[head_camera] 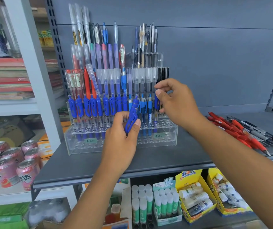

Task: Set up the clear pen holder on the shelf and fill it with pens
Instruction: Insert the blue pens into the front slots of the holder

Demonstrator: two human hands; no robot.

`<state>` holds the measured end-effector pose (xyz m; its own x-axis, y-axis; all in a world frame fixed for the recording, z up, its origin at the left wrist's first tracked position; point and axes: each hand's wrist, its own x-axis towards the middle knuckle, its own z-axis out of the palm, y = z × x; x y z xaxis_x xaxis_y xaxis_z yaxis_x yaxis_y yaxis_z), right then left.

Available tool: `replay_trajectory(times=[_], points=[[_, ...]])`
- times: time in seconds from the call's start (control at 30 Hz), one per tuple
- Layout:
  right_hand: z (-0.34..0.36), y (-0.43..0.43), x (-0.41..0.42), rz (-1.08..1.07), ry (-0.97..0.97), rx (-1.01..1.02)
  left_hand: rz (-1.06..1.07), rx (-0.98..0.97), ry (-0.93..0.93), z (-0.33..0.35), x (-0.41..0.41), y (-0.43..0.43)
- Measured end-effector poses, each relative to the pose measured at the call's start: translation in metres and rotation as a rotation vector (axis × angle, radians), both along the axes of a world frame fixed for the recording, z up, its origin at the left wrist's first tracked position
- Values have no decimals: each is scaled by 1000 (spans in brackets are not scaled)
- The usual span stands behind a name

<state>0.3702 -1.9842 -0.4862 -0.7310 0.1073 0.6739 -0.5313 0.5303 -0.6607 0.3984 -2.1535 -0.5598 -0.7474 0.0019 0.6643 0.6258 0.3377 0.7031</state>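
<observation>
Up close, I have the left hand (pixel 122 138) curled round a blue pen (pixel 132 116), clip end up and tip down in the palm, just in front of the holder. I judge it a waiting supply, kept close so it can be passed across quickly. Whether that grip has one pen or two I cannot tell.

Just beyond, the right hand (pixel 175 101) pinches a second blue pen (pixel 157 103) near its top between thumb and fingers. It is upright over the right end of the blue row, which suits dropping it straight down into a hole.

The holder (pixel 173 129) stands on the shelf (pixel 149 159) near the back panel (pixel 215 63), its tiers rising rearward so every row shows. The left of the blue row is full, the right has gaps, and the lowest front holes are bare.

Off to the right, loose red and black pens (pixel 244 131) lie heaped on the shelf, within reach for later rows, I'd guess.
</observation>
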Motion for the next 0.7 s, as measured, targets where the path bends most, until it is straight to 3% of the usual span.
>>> replay_trajectory(times=[0.3, 0.5, 0.7], points=[[3, 2, -1, -34, -60, 32, 1, -9, -29, 0, -1, 1], [-1, 4, 1, -69, -59, 159, 4, -6, -25, -1, 0, -1], [-6, -7, 15, -94, 90, 163, 0, 79, 14, 4, 6, 1]])
